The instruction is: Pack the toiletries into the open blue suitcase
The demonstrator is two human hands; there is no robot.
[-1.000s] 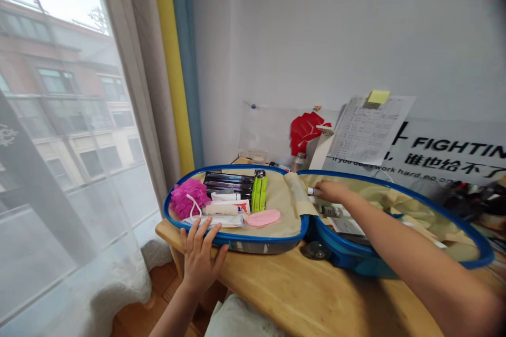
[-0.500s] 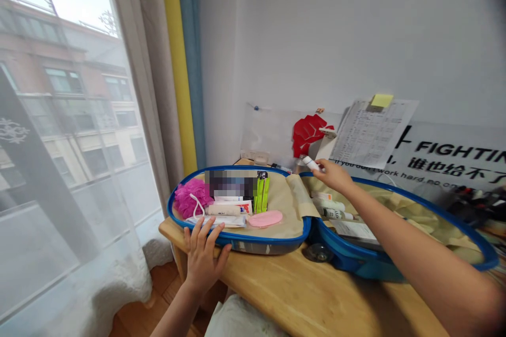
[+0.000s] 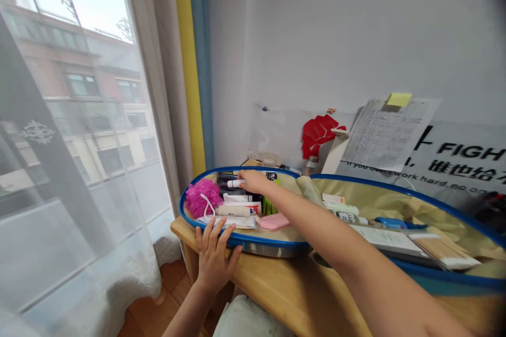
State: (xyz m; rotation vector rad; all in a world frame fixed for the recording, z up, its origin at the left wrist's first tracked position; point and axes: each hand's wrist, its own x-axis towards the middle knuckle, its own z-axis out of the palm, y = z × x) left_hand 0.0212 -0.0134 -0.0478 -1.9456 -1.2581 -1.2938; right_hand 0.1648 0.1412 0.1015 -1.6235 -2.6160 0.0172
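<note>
1. Containers: a blue-rimmed suitcase (image 3: 272,246) lies open on the wooden counter (image 3: 253,280). Its left half holds a magenta mesh puff (image 3: 202,197), a printed tube (image 3: 235,210), a green pack (image 3: 269,206), a flat white packet (image 3: 245,222) and a pink oval item (image 3: 272,221). Its right half holds a pale green tube (image 3: 344,208), a blue item (image 3: 393,222), a flat white box (image 3: 381,237) and a pack of thin sticks (image 3: 445,251).
2. Change: half a second ago the white tube (image 3: 234,184) was raised near the join of the halves; it is now over the far part of the left half. Contact beneath it cannot be determined.
3. Fingers, right hand (image 3: 255,181): closed, pinching the white tube's right end.
4. Fingers, left hand (image 3: 215,258): spread, tips on the left half's near rim, as before.
</note>
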